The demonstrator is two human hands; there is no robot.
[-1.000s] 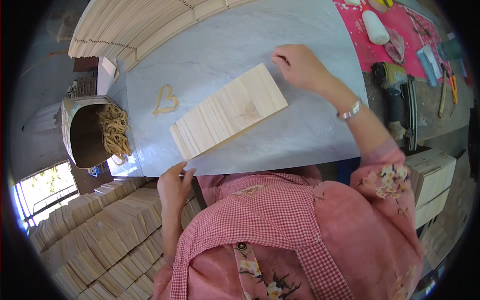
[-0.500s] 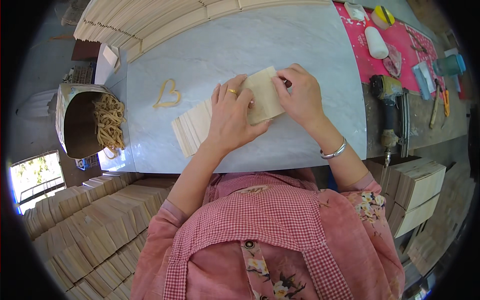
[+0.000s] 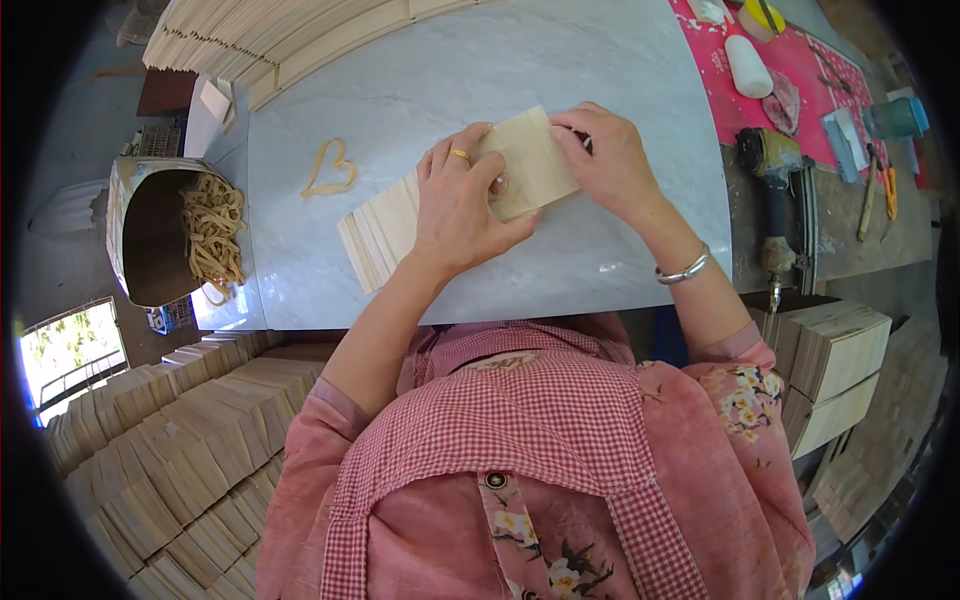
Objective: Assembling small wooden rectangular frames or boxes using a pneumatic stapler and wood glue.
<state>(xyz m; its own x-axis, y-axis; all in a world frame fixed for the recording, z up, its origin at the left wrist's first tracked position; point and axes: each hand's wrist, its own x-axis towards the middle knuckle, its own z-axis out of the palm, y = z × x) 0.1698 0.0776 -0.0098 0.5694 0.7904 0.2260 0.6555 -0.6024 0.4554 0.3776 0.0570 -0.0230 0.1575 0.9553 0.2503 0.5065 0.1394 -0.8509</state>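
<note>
A fanned stack of thin pale wood slats [image 3: 385, 225] lies on the grey marbled table [image 3: 560, 60]. My left hand [image 3: 462, 205], with a gold ring, presses flat on the stack's middle. At the stack's right end my right hand [image 3: 612, 160], a silver bangle on its wrist, grips the top slats [image 3: 530, 160]. A rubber band in a heart shape [image 3: 328, 170] rests on the table left of the stack.
A box of tan rubber bands [image 3: 205, 235] sits at the table's left edge. More slats are piled along the far edge [image 3: 300, 35] and stacked at lower left [image 3: 160, 440]. A nail gun [image 3: 775, 190], a white bottle [image 3: 748, 65] and hand tools lie at right.
My left hand came up from the table's near edge and settled on the stack. Both hands now hold it, and the stack has shifted slightly.
</note>
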